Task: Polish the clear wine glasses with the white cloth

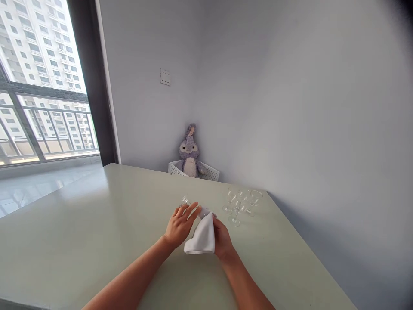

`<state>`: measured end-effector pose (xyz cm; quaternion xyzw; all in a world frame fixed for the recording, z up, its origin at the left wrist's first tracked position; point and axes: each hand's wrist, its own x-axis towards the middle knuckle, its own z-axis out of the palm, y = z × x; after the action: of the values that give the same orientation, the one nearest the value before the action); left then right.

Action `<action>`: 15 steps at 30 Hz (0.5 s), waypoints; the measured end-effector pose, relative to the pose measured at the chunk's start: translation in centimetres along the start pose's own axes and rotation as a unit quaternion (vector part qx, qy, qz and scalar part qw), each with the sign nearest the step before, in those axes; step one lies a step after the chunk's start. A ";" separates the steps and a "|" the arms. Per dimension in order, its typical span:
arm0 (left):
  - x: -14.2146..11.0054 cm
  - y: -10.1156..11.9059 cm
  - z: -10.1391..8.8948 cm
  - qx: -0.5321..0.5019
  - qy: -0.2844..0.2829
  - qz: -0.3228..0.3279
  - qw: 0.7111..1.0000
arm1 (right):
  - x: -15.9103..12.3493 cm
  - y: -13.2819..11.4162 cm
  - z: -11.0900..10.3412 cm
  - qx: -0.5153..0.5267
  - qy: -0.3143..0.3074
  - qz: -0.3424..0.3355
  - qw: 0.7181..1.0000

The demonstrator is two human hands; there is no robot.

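Note:
My left hand is closed around a small clear stemmed glass, held tilted above the table; its foot pokes out beyond the fingers. A white cloth hangs from my right hand, whose fingers are wrapped round it. The cloth reaches the other end of the glass, and part of it sits against the bowl. Fingers and fabric hide most of the glass. To the right of my hands, several similar clear stemmed glasses stand upright in a close group on the table.
The pale green table runs along a grey wall on the right. Past its far edge, a grey plush rabbit sits in a white perforated basket. A large window is at the left.

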<state>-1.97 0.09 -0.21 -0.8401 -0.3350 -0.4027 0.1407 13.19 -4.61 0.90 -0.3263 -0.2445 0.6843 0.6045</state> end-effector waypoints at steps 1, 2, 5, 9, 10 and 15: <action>0.0 -0.1 -0.1 0.009 0.005 0.011 1.000 | -0.2 -0.3 0.0 0.010 0.000 0.029 1.000; 0.0 -0.2 -0.3 0.017 0.006 0.015 1.000 | -0.3 -0.4 0.0 0.009 0.001 0.053 0.999; 0.1 -0.3 -0.6 0.035 -0.017 0.005 0.999 | -0.6 -0.4 0.1 -0.024 0.007 0.049 0.998; 0.2 -0.9 -1.0 0.019 -0.047 -0.011 0.999 | -0.6 0.1 0.4 -0.175 -0.010 -0.047 0.983; 0.2 -1.0 -1.0 0.004 -0.050 -0.009 0.999 | -0.6 0.2 0.4 -0.232 -0.009 -0.083 0.969; 0.0 0.0 -0.5 -0.105 -0.003 -0.047 0.993 | -0.3 0.8 0.4 -0.321 0.046 -0.176 0.930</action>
<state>-2.29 -0.13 0.12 -0.8349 -0.3302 -0.4392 0.0319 12.38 -5.04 0.57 -0.4858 -0.4763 0.4365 0.5887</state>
